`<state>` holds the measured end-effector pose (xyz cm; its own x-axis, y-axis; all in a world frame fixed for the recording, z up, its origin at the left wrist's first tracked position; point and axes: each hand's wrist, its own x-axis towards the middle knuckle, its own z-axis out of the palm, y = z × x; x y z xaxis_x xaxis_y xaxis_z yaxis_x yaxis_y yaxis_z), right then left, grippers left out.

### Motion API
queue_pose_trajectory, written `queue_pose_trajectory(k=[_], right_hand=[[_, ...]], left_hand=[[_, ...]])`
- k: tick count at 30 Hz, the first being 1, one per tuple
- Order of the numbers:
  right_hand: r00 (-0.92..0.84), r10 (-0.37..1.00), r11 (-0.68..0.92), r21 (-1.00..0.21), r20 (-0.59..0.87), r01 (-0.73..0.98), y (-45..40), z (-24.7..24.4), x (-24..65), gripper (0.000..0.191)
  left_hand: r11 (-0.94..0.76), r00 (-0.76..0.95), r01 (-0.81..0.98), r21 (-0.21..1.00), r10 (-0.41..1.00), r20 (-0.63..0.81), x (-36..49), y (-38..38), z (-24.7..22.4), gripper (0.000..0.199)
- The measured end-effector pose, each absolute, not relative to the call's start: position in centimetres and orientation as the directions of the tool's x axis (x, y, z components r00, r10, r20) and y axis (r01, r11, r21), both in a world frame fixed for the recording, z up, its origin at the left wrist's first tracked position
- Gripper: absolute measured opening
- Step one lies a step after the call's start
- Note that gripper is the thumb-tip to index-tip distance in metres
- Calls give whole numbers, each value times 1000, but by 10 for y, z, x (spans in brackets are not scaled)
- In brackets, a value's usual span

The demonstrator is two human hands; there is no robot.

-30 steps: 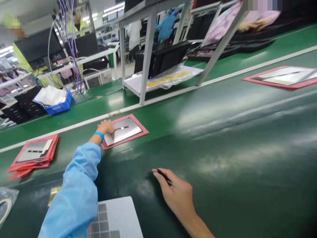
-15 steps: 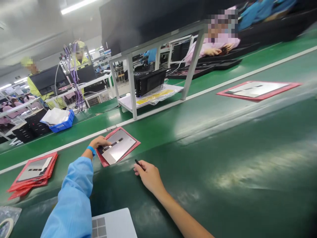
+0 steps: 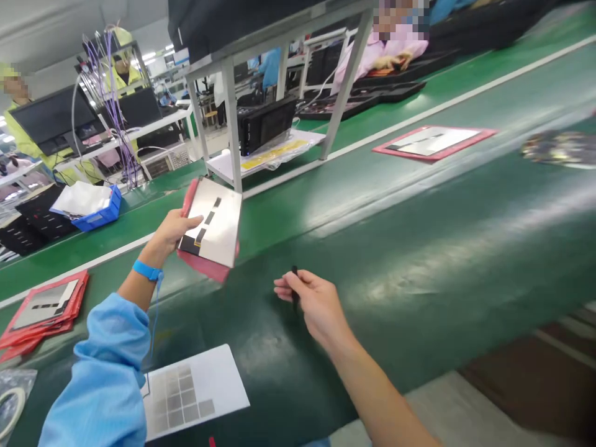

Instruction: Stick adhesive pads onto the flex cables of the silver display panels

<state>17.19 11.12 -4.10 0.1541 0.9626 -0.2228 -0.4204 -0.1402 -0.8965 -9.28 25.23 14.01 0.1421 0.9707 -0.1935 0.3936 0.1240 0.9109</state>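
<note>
My left hand [image 3: 171, 234], with a blue wrist strap [image 3: 148, 270] above it, grips a flat silver display panel [image 3: 225, 226] by its left edge, thumb on top. Black strips run across the panel's face, and a pink-red sleeve [image 3: 208, 267] shows behind and beneath it. Panel and sleeve are held tilted above the green work surface. Closer to me on the right, the fingers of my right hand [image 3: 319, 304] are closed around a thin black stick-like tool [image 3: 295, 290]; its exact kind cannot be made out.
Red-sleeved panels [image 3: 44, 307] lie stacked at left. A white sheet with grey squares [image 3: 228, 382] and a tape roll [image 3: 12, 410] lie near me. Another sleeved panel [image 3: 435, 143] lies right. A metal stand [image 3: 231, 124] rises behind; a person in pink works beyond.
My left hand has lifted the panel and sleeve off the surface and tilted them up. My right hand has shifted right, its black tool now more upright. The view has moved as well.
</note>
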Motion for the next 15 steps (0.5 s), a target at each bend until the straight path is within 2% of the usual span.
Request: queue_pose_trajectory(k=[3,8,12,15], right_hand=[[117,952,-185,-838,-282,-514,88,-33,203,46],[28,919,-323,-789,-394,-523,63,-34,249,32],[52,904,-362,-824,-425,-436,49,-44,256,32],[115,903,-351,-866,-414,-357,44,-49,250,36]], left_hand=[[118,166,226,967,974,-157,-61,200,111,36],[256,234,121,959,932,-278,-12,107,35,44],[318,300,238,918,875,-381,-2,69,-1,38],[272,317,422,865,850,-422,-18,52,1,30]])
